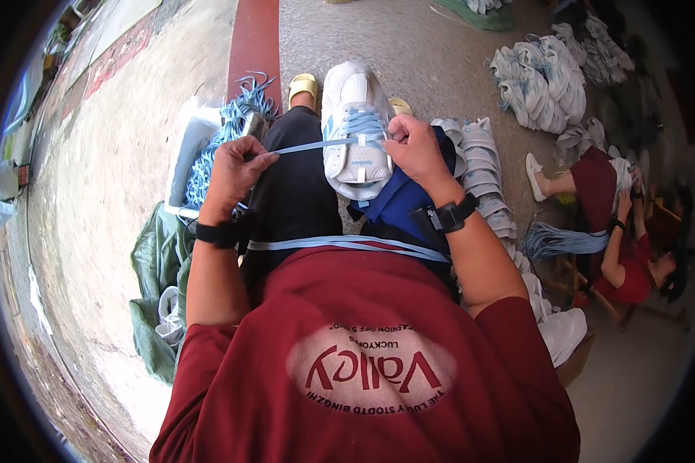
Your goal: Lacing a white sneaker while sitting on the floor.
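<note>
A white sneaker with light blue trim rests on my lap, its toe pointing away from me. Light blue lacing crosses the upper part of its throat. My left hand is closed in a pinch, off to the left of the shoe. From it a light blue shoelace runs taut across to the sneaker's eyelets. At the shoe's right edge my right hand is also closed, thumb and finger pinching lace by the eyelets. Blue cloth lies beneath the shoe on my right thigh.
Left of my leg, a white bin holds loose blue laces, with a green sack nearer. Stacked white shoe uppers stand on the right. Beyond are a heap of uppers and a seated co-worker.
</note>
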Demonstrator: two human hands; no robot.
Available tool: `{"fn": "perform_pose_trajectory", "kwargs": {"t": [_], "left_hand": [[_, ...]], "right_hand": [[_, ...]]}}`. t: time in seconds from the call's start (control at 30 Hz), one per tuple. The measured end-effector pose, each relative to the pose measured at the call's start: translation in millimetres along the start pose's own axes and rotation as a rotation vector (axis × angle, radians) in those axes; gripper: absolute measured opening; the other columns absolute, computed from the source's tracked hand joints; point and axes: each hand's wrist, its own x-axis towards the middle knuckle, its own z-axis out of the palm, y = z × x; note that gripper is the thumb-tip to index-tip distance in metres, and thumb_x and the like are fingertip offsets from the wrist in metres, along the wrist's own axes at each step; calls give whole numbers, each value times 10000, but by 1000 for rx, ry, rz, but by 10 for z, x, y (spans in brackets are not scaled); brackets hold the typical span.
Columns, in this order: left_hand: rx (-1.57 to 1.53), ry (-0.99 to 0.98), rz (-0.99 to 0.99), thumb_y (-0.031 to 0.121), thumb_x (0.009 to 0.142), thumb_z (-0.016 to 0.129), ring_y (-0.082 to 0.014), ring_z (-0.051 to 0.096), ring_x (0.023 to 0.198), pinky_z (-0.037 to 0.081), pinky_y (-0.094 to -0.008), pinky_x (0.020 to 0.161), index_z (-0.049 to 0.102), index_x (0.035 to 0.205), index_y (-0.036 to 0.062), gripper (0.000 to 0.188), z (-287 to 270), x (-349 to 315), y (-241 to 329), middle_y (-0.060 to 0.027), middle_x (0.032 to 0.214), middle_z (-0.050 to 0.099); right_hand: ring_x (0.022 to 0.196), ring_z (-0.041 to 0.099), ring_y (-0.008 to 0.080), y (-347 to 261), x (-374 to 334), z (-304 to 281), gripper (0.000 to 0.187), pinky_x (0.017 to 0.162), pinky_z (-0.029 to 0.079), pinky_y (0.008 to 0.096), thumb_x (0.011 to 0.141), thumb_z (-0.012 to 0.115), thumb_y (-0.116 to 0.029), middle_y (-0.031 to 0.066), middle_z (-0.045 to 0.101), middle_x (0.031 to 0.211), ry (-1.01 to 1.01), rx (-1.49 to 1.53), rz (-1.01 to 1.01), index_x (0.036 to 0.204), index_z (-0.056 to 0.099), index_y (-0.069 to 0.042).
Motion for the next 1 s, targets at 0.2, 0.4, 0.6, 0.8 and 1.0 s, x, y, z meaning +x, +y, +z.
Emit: {"fn": "perform_pose_trajectory", "kwargs": {"t": [0.2, 0.4, 0.6, 0.8, 1.0], "left_hand": [[-63, -42, -54, 68, 753, 701, -36, 396, 539, 319, -212, 490, 555, 633, 16, 196, -78, -87, -34, 49, 565, 476], [-131, -124, -85, 165, 769, 717, -38, 404, 545, 324, -211, 494, 567, 632, 19, 251, -134, -141, -77, 47, 564, 476], [111, -152, -22, 266, 838, 643, -96, 460, 558, 377, -274, 513, 605, 699, -12, 313, 18, -39, 30, -41, 559, 495], [265, -24, 472, 102, 776, 612, -308, 617, 695, 483, -376, 630, 639, 806, 52, 64, 641, 249, 465, -141, 744, 620], [520, -86, 376, 166, 810, 541, -314, 632, 713, 498, -405, 633, 658, 826, 86, 142, 901, 362, 599, -148, 755, 641]], "right_hand": [[595, 491, 120, 34, 19, -29, 153, 548, 414, 264, 641, 645, -45, 32, 519, 630, -3, 32, -8, 749, 540, -16], [567, 533, 217, 9, 44, 6, 139, 534, 421, 327, 631, 612, -42, 108, 534, 617, 2, 45, -21, 735, 525, -9], [578, 540, 323, 7, -70, 68, 214, 542, 425, 390, 687, 656, -106, 157, 548, 635, 158, -71, -241, 792, 494, -13], [696, 581, 395, -159, -155, -28, 253, 613, 448, 457, 760, 650, -198, 199, 588, 705, -28, -294, -49, 798, 496, -1], [738, 585, 398, -156, -177, -45, 228, 633, 453, 463, 777, 630, -195, 224, 585, 707, -32, -276, -40, 765, 518, 4]]}}
